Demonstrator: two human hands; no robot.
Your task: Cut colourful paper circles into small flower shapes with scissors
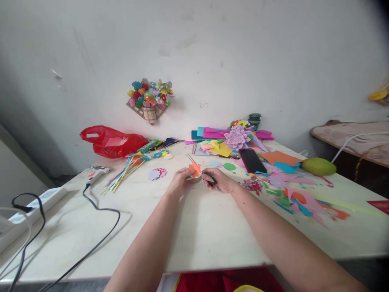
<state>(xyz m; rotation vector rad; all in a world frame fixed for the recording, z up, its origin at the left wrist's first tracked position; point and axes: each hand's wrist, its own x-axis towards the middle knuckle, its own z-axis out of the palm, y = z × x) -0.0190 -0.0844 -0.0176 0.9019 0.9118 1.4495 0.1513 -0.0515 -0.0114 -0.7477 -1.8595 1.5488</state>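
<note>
Over the middle of the table, my left hand (180, 181) pinches an orange flower-shaped cutout (195, 169) by its left side. A bit of green shows beneath the cutout. My right hand (220, 181) is closed on the black handles of a pair of scissors (209, 178). The scissors' thin blades point away and to the left, close by the orange cutout; whether they touch it I cannot tell. Left of my hands lies a small stack of pink and white scalloped cutouts (158, 174). Beyond my right hand rests a green oval cutout (229, 166).
A glue gun (99, 174) trails its cord to a power strip (39, 207) at left. Thin sticks (126, 174) and a red plastic bag (114, 142) lie behind. To the right are a phone (253, 160), a green-yellow fruit (319, 166) and coloured scraps (304, 202).
</note>
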